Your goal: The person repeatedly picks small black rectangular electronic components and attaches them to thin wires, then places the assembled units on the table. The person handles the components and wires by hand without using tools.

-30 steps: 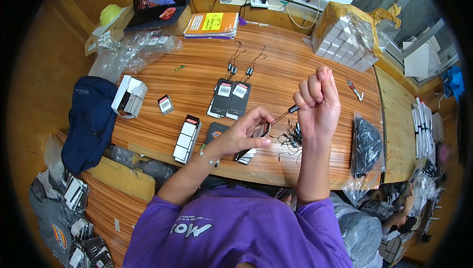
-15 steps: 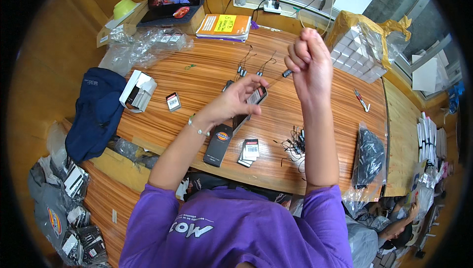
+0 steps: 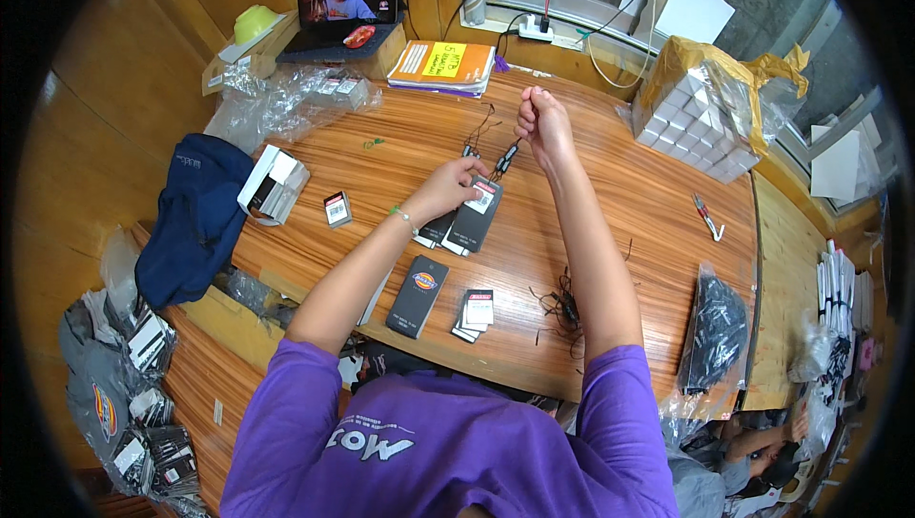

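My left hand reaches in over the table, its thumb and fingertips closed on the upper end of a dark hang tag with a small white label near its top. Other tags lie partly under it, covered by the hand. Raised to the far right of it, my right hand is closed in a fist round a thin black tag string. A black plastic fastener hangs on that string, just above the tag. Nearer me lie a stack of dark hang tags and a small pile of labelled cards.
Loose black strings lie beside my right forearm. To the right are red-handled snips and a plastic bag of black strings. A white card box stands left, a wrapped block of white boxes at the back right.
My right fist has come left and a little lower. My left hand has closed from a loose, spread pose onto the tag, which now lies flatter with its label showing.
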`<state>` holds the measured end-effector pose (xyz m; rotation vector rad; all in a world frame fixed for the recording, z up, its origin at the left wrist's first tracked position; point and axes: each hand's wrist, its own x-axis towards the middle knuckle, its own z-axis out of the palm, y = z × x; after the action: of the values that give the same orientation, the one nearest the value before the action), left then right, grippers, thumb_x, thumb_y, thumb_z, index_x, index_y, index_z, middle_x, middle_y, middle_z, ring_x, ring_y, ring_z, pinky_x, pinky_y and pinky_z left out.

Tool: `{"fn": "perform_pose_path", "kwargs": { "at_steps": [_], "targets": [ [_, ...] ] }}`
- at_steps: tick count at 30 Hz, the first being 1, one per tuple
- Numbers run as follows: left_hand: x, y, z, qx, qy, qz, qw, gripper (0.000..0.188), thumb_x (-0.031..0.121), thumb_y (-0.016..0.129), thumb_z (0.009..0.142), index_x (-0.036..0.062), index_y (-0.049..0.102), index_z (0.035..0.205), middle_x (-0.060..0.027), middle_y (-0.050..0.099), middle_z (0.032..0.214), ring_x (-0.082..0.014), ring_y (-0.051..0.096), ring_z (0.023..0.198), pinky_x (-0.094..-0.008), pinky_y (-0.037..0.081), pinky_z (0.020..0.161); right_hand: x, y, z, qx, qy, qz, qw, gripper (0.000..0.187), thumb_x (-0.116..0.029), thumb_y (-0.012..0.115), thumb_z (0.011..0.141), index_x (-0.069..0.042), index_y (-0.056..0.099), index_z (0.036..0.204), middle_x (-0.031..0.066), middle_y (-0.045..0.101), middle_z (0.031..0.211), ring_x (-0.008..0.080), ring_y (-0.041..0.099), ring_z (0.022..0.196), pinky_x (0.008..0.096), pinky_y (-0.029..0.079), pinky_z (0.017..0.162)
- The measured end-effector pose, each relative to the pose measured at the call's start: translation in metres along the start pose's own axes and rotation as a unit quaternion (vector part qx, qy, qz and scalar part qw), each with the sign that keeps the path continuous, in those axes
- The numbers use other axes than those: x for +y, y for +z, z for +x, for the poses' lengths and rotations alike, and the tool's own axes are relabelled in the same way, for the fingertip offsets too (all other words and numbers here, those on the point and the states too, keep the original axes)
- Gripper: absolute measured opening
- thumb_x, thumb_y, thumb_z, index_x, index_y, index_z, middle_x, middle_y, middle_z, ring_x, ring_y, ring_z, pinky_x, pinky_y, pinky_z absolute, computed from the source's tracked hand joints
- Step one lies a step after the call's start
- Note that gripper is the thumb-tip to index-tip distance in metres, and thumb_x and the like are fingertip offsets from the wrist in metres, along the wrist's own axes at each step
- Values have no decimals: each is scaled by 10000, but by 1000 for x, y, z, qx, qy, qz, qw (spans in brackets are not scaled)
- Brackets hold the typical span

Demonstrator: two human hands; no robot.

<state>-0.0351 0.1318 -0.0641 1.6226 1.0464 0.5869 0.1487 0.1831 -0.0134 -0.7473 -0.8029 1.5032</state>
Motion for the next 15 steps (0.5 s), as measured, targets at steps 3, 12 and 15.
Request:
{"fn": "perform_pose_path", "kwargs": {
  "at_steps": [3, 12, 15],
  "targets": [
    [-4, 5, 3, 28, -7, 48, 998, 285, -33, 652, 733, 18, 555, 996, 2, 543, 714, -67, 541, 653, -195, 439, 573, 7, -18, 18, 26, 27, -12, 999, 213, -234, 357, 962, -76, 449, 852, -18, 349, 548, 93, 311, 452, 250, 296, 432],
    [12, 8, -8, 86, 67, 335, 936, 322, 146, 725, 686, 67, 614, 977, -109, 493, 1037, -285, 436, 1025, -363, 381, 909, 34, -46, 64, 50, 98, -117, 987, 259, -214, 379, 950, -55, 532, 814, 2, 471, 590, 120, 412, 474, 256, 348, 442],
    [13, 6, -23, 114, 95, 323, 934, 368, 196, 689, 735, 59, 577, 1058, -125, 482, 1080, -297, 431, 1034, -385, 373, 917, 45, -49, 77, 48, 110, -213, 970, 279, -204, 433, 931, -49, 577, 749, 11, 519, 619, 124, 433, 483, 260, 349, 442]
  ]
}}
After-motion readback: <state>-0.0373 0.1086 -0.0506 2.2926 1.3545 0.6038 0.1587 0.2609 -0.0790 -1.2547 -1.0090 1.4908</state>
